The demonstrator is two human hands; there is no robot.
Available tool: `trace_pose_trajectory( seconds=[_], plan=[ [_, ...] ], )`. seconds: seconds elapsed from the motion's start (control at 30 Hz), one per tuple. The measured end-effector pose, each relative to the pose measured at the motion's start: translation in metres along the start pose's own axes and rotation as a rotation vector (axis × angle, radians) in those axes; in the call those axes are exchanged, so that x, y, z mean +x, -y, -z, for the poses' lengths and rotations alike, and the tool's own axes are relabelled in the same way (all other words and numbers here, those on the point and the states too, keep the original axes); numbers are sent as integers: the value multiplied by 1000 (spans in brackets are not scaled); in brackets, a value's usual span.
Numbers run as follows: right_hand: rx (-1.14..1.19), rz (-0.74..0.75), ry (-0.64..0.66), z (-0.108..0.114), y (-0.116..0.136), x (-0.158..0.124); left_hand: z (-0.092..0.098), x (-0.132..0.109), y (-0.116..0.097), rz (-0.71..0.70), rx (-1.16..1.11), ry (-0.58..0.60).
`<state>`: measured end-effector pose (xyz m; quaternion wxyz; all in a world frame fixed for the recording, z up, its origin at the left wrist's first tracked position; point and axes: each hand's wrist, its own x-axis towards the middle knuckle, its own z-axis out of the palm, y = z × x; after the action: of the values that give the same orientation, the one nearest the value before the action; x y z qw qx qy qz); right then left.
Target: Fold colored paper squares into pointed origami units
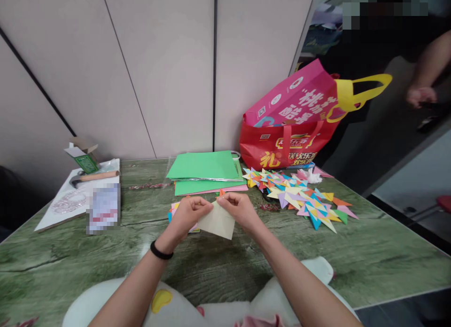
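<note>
A pale yellow sheet of paper [219,222] hangs above the table between my two hands. My left hand [190,215] pinches its upper left edge, and my right hand [240,208] pinches it near the top. The fingertips of both hands are close together. A small orange bit [221,192] shows just behind my right fingertips; I cannot tell what it belongs to. Coloured paper pieces [174,215] lie partly hidden behind my left hand. To the right of my hands is a pile of folded multicoloured paper stars [303,200].
Behind my hands lie green sheets [204,166] over pink ones. A red bag [282,146] holding a pink bag [296,97] stands at the back right. On the left, a hammer [95,176] and a small green box [83,159] rest on a white board [66,195]. Another person's hand [422,96] shows far right.
</note>
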<state>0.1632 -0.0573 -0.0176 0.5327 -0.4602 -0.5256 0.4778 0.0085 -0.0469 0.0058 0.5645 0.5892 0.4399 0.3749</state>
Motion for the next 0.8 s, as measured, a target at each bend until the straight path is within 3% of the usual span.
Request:
trace_pose_trajectory(
  seconds=[0.17,0.8],
  plan=[
    [-108,43,-7,1,-4,2,-1,0,2,39,9,56],
    [-284,147,-6,3,-1,0,-3,-1,3,45,5,6]
  ],
)
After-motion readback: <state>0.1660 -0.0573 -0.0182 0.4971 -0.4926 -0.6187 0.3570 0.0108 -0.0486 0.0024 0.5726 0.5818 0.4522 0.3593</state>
